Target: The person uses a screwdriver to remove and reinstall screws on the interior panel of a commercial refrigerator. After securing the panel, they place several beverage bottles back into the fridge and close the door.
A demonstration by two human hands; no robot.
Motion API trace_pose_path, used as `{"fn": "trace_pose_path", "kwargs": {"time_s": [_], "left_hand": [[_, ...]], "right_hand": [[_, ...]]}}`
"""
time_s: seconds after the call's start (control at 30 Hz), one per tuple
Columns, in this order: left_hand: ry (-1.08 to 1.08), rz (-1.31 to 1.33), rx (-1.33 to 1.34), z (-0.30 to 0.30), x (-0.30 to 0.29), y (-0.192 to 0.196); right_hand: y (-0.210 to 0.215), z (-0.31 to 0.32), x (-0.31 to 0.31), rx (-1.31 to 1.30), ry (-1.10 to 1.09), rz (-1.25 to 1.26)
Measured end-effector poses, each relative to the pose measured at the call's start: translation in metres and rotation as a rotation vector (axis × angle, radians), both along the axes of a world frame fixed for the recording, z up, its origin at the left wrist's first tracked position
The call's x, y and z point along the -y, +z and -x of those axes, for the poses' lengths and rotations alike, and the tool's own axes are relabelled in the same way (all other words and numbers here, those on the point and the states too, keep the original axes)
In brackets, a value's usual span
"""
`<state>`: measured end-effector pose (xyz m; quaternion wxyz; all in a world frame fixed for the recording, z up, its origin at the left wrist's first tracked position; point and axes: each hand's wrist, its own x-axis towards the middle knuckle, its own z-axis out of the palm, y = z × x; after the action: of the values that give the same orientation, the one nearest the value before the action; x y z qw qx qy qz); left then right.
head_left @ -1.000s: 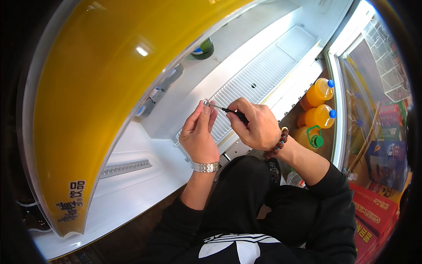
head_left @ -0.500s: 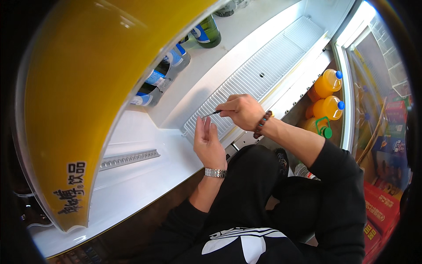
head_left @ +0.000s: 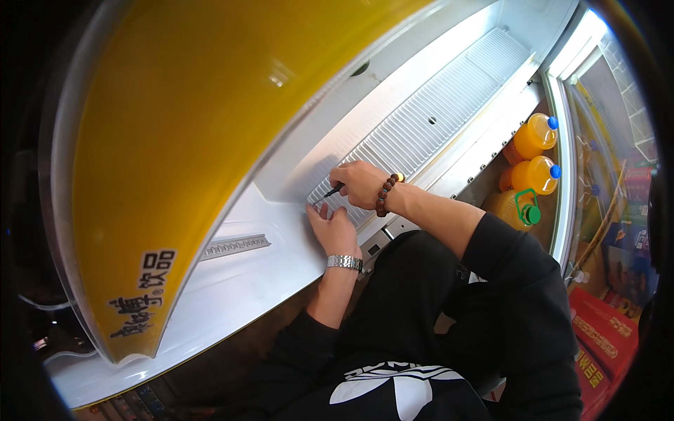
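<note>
A dark-handled screwdriver (head_left: 333,191) is gripped in my right hand (head_left: 361,184), fingers wrapped round its handle. Its thin shaft slants down and left to the near end of a white ribbed rack (head_left: 401,128) inside an opened cooler. Close by the screwdriver's tip, my left hand (head_left: 333,230) has its fingers stretched out at the rack's corner, thumb apart from them. Whether anything small lies at those fingertips I cannot make out.
A yellow curved panel (head_left: 189,126) looms at the left. A perforated metal strip (head_left: 235,246) lies on the white cooler wall (head_left: 281,263). Orange drink bottles (head_left: 539,135) and a green-capped jug (head_left: 516,208) stand at right by a glass door (head_left: 562,168). Red boxes (head_left: 600,330) sit lower right.
Both hands have lowered left toward the rack's near corner, the screwdriver tip now down there. The view has shifted, and the yellow panel hides most of the bottles seen behind it before.
</note>
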<state>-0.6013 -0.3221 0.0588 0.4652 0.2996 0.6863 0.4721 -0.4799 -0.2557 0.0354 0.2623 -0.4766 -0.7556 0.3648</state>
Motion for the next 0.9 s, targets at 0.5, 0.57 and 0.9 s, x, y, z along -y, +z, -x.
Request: {"fn": "trace_pose_path", "kwargs": {"time_s": [0.5,0.57,0.9], "left_hand": [[0.123,0.043,0.172,0.007,-0.011,-0.006],[0.111,0.047,0.198,0.01,-0.012,-0.011],[0.207,0.067,0.236,0.005,-0.013,-0.015]], "right_hand": [[0.011,0.019,-0.017,0.134,0.019,-0.055],[0.015,0.021,-0.02,0.162,0.028,-0.049],[0.036,0.026,-0.029,0.261,0.091,-0.02]]}}
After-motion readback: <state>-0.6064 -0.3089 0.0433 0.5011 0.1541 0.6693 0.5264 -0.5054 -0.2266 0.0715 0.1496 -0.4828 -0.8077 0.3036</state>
